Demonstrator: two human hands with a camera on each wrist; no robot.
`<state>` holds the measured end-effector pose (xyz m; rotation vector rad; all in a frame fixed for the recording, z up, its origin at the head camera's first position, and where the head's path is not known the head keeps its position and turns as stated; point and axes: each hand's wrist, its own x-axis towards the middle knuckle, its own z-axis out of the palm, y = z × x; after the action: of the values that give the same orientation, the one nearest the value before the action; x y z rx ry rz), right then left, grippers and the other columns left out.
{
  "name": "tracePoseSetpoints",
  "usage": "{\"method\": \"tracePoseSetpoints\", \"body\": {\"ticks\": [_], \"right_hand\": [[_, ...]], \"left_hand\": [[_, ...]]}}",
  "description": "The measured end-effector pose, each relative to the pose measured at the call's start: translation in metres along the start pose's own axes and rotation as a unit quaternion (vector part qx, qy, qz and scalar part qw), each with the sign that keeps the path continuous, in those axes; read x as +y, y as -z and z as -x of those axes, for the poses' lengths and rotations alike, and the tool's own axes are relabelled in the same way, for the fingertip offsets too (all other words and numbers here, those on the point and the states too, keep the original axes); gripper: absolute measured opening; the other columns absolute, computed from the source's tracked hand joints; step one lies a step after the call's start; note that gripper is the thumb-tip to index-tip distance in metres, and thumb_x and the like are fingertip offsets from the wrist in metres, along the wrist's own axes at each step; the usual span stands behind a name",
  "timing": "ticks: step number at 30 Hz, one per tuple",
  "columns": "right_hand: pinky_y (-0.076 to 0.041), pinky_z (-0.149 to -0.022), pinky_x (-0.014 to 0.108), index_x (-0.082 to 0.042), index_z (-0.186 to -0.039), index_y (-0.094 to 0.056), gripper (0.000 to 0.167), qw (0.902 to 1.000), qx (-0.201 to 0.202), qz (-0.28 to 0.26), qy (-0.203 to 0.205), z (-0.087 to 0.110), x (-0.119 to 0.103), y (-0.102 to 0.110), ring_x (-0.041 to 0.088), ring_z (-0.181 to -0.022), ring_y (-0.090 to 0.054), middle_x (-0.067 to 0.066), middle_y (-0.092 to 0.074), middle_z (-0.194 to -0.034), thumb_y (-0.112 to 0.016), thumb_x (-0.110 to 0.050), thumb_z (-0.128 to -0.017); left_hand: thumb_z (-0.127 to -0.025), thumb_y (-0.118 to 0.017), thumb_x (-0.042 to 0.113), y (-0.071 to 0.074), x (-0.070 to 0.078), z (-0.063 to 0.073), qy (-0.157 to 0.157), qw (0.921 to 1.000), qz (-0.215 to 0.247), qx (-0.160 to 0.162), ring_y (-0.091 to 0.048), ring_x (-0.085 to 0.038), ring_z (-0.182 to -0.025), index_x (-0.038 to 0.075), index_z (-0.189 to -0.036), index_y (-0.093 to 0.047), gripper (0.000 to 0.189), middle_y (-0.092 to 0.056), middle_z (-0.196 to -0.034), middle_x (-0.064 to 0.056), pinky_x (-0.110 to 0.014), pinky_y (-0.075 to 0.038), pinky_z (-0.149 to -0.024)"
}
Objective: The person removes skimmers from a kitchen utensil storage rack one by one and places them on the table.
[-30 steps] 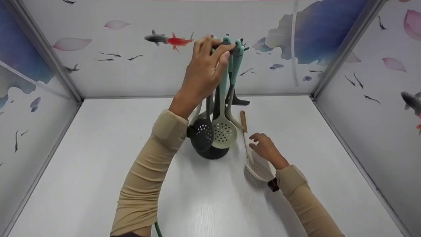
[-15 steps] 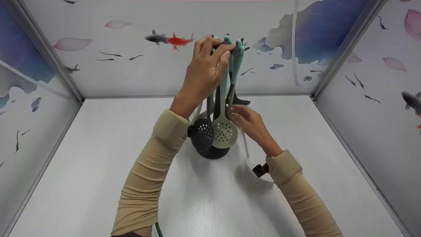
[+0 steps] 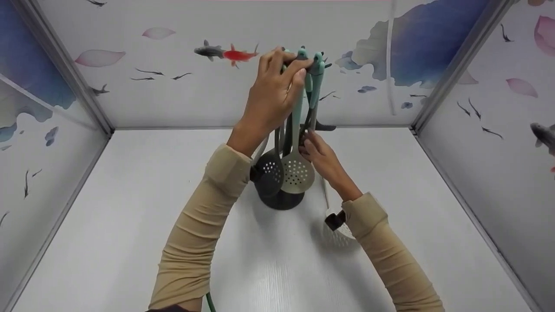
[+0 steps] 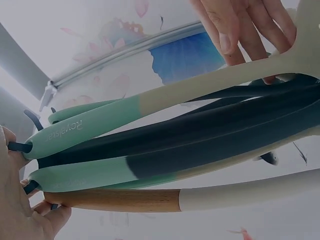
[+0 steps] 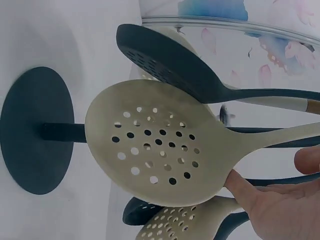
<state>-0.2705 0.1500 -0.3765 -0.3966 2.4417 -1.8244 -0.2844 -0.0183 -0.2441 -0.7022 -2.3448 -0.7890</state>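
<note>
My left hand (image 3: 273,93) grips the top of a dark utensil stand, whose round base (image 5: 37,130) rests on the table. Kitchen tools with mint-green handles hang from it, among them a cream skimmer (image 3: 298,173) and a dark skimmer (image 5: 170,65). One hanging tool has a wooden handle (image 4: 110,200). My right hand (image 3: 323,158) is at the right side of the hanging tools, with its fingertips behind the cream skimmer's neck. In the left wrist view its fingers (image 4: 257,25) reach down, fairly straight, beside that neck. Another cream slotted tool (image 5: 172,222) hangs just below this hand in the right wrist view.
A white strainer (image 3: 344,232) lies on the white table (image 3: 173,208) under my right wrist, partly covered by the sleeve. Printed panels with fish and petals wall the table (image 3: 147,95) at the back and both sides.
My right hand has moved up and left from above the strainer to the hanging tools. The tools on the right have shifted slightly. My left hand keeps its hold on the stand.
</note>
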Motion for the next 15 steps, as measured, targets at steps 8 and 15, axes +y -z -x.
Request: {"method": "tracePoseSetpoints", "body": {"ticks": [8,15], "right_hand": [[-0.045,-0.097,0.044,-0.010,-0.150,-0.009,0.059,0.9999,-0.013,-0.010,0.000,-0.0027,0.0062,0.0051,0.034,-0.112,-0.056,0.012,-0.021,-0.154,-0.037,-0.026,-0.101],[-0.045,-0.096,0.044,-0.008,-0.148,-0.022,0.054,0.9999,-0.011,0.000,-0.003,-0.0036,0.0083,0.0048,0.034,-0.109,-0.055,0.016,-0.043,-0.140,-0.041,-0.022,-0.099]], "left_hand": [[-0.099,-0.031,0.037,0.0006,0.0017,-0.0002,0.017,0.9997,0.004,-0.014,-0.020,-0.017,-0.137,0.030,-0.133,-0.051,0.040,-0.037,-0.141,-0.002,-0.032,-0.046,-0.094],[-0.099,-0.030,0.038,0.0020,0.0029,-0.0017,0.031,0.9991,0.000,-0.030,-0.018,-0.016,-0.139,0.032,-0.134,-0.050,0.041,-0.036,-0.143,0.000,-0.031,-0.045,-0.097]]}}
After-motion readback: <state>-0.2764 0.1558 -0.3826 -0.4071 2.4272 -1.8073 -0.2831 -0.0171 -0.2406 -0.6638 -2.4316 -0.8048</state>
